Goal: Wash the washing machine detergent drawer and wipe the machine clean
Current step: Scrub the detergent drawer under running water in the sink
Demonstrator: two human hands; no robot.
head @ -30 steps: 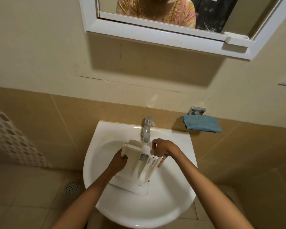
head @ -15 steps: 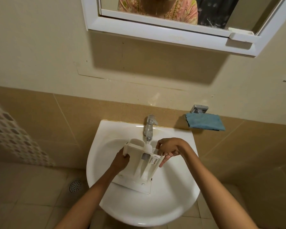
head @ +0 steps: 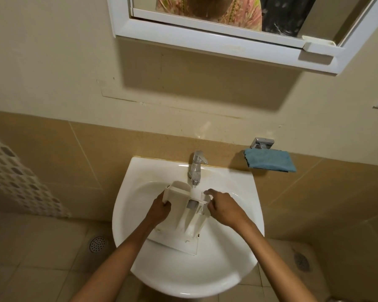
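Fingers of the left hand point(head: 160, 211) clamp the detergent drawer point(head: 179, 219) at its 9 o'clock wall; the right hand point(head: 224, 211) curls onto the 3 o'clock edge. The drawer sits in the sink point(head: 140, 253), under the tap point(head: 196, 168) at 12. Looks mid-rinse to me. The blue cloth point(head: 270, 163) at 2 o'clock is untouched, so the machine wipe-down is probably still to come.

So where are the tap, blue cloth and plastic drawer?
chrome tap point(head: 196, 170): head view, its body.
blue folded cloth point(head: 271, 163): head view, its middle.
white plastic detergent drawer point(head: 179, 205): head view, left compartment.
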